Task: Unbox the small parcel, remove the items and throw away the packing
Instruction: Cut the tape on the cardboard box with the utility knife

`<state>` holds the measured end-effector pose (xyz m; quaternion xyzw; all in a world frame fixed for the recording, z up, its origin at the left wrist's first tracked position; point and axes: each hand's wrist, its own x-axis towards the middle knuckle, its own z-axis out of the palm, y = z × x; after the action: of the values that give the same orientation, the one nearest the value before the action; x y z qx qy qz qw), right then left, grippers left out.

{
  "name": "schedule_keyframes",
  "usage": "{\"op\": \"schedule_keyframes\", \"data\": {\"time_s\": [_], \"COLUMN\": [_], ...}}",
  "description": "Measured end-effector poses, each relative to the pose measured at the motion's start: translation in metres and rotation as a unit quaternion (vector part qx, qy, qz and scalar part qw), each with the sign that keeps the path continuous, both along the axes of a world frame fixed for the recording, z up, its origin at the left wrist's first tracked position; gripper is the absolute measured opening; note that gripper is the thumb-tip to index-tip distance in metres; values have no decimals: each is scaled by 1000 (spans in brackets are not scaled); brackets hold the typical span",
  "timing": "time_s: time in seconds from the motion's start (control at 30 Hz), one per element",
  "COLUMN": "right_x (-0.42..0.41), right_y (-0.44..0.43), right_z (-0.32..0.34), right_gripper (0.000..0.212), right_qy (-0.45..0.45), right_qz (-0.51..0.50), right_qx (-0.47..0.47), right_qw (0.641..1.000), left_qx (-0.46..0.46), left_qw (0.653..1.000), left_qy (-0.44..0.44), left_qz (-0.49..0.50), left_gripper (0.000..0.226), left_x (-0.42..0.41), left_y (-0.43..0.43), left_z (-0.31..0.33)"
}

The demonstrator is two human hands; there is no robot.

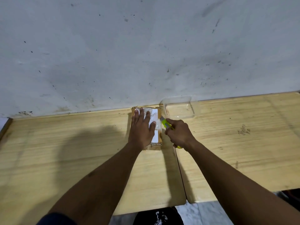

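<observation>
One parcel [156, 118], one yellow cutter [167, 124], one clear plastic tub [180, 108], two wooden tables [81, 151], two hands [141, 130].

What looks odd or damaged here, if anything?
Nothing serious. The parcel is taped untidily, its cardboard edges scuffed. The left hand presses it flat while the right hand holds a yellow cutter at its side. The clear tray sits upright.
</observation>
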<state>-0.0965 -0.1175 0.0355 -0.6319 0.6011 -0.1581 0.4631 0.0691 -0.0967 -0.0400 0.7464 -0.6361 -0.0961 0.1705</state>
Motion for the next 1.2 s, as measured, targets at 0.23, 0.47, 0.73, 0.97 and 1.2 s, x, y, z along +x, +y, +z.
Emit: {"op": "schedule_keyframes", "data": {"time_s": [0.23, 0.47, 0.73, 0.97, 1.2], "right_x": [3, 0, -3, -1, -1], "right_y": [-3, -9, 19, 51, 66], "right_z": [16, 16, 21, 28, 26], "right_gripper": [44, 51, 40, 12, 24], "right_qy": [129, 109, 77, 160, 210], "right_qz": [92, 100, 109, 134, 142], "right_qx": [-36, -8, 54, 3, -24], "right_qw": [987, 989, 990, 978, 967], "left_qx": [2, 5, 15, 29, 49], "left_qw": [1000, 1000, 999, 999, 998], "left_qy": [-12, -23, -32, -38, -37], "left_qz": [20, 15, 19, 18, 19], "left_gripper": [58, 59, 57, 58, 59], "left_x": [-2, -2, -3, -4, -6], "left_y": [-1, -2, -2, 0, 0], "left_z": [-2, -2, -1, 1, 7]}}
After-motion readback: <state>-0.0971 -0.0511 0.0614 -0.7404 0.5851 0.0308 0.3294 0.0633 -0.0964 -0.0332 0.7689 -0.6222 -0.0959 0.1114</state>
